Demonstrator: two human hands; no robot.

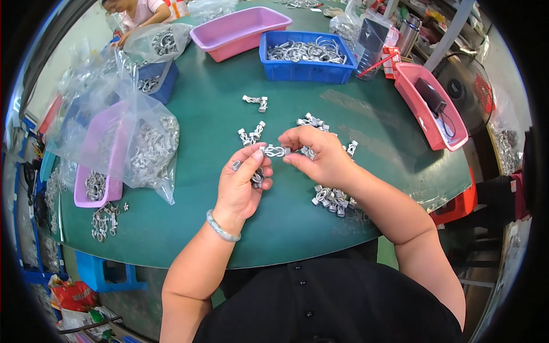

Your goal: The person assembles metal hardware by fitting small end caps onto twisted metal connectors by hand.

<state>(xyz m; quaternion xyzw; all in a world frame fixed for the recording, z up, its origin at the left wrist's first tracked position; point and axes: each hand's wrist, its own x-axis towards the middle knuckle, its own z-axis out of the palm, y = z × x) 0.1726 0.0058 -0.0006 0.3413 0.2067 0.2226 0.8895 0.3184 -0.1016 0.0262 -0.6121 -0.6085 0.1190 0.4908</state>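
Observation:
Between my two hands is a small grey metal piece with twisted, open loops in the middle and ribbed ends. My left hand is closed, with its thumb on one end of the piece and more such metal parts curled in its fingers. The thumb and fingers of my right hand pinch the other end. Similar pieces lie about: a pile under my right wrist, a few beyond my left hand, a pair farther off, and others partly hidden behind my right hand.
On the green table stand a blue bin of metal rings, a pink bin and a pink basket holding a dark device. Leftward are a clear bag of parts and a purple bin. Across the table sits another person.

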